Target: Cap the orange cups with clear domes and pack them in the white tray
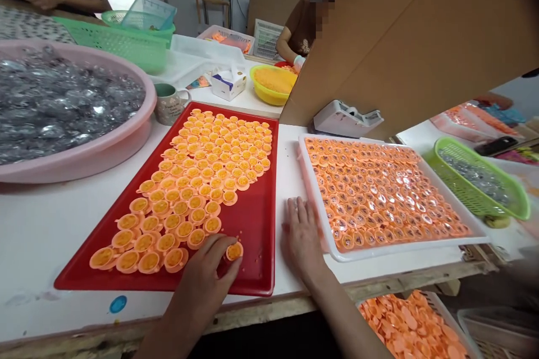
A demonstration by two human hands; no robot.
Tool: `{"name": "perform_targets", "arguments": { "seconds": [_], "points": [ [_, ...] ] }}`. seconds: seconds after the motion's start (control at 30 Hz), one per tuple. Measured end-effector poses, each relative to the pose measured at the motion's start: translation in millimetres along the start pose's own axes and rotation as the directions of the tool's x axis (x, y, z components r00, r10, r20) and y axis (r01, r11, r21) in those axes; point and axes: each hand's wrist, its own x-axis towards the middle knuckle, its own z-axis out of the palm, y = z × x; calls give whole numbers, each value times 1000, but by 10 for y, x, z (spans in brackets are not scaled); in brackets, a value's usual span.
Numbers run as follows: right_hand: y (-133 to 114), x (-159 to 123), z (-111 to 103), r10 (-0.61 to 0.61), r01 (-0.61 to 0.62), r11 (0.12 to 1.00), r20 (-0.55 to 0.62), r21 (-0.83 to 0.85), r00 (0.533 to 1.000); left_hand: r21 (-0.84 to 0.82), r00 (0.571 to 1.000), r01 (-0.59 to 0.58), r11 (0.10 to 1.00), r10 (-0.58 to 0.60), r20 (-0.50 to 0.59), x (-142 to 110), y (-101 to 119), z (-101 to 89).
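Note:
My left hand (206, 269) curls over the lower right of a red tray (255, 230). Thumb and fingertips close around the rim of a small orange toy cup (234, 251) with yellow filling. Beside that hand, many similar orange toy cups on saucers (185, 179) stand in slanting rows across the tray. My right hand (304, 235) lies on the white table with its fingers stretched out and nothing in them. It is next to the left wall of a white tray (304, 165) packed with shiny orange pieces.
A pink basin (138, 123) of clear plastic pieces stands left, near a mug (168, 104). Behind are a tissue box (228, 83), yellow bowl (269, 95), tape dispenser (343, 119) and leaning cardboard (379, 39). A green basket (520, 202) sits right. Other people work across the table.

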Motion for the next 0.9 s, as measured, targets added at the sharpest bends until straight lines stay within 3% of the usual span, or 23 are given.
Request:
{"name": "perform_targets", "arguments": {
  "seconds": [0.17, 0.33, 0.53, 0.67, 0.77, 0.83, 0.9],
  "points": [
    [-114, -268, 151, -55, 56, 998, 47, -18, 997, -38, 999, 13, 999, -11, 50, -12, -4, -15],
    [-145, -354, -26, -141, 143, 984, -25, 104, 990, -126, 995, 99, 987, -95, 38, 25, 15, 3],
    [-136, -20, -144, 30, -32, 986, 10, 162, 999, -310, 957, 288, 906, -262, 122, 80, 172, -36],
    [-86, 71, -74, 40, -49, 969, 40, 241, 998, -410, 924, 376, 831, -304, 232, 95, 267, -103],
    [-62, 44, -136, 65, -77, 951, 48, 301, 997, -487, 907, 419, 766, -324, 270, 97, 301, -128],
    [-79, 5, -249, 120, -139, 902, 72, 408, 990, -503, 891, 453, 736, -349, 291, 102, 316, -129],
    [-132, -31, -381, 210, -270, 709, 171, 652, 963, -511, 867, 497, 701, -376, 328, 118, 333, -121]
  ]
}}
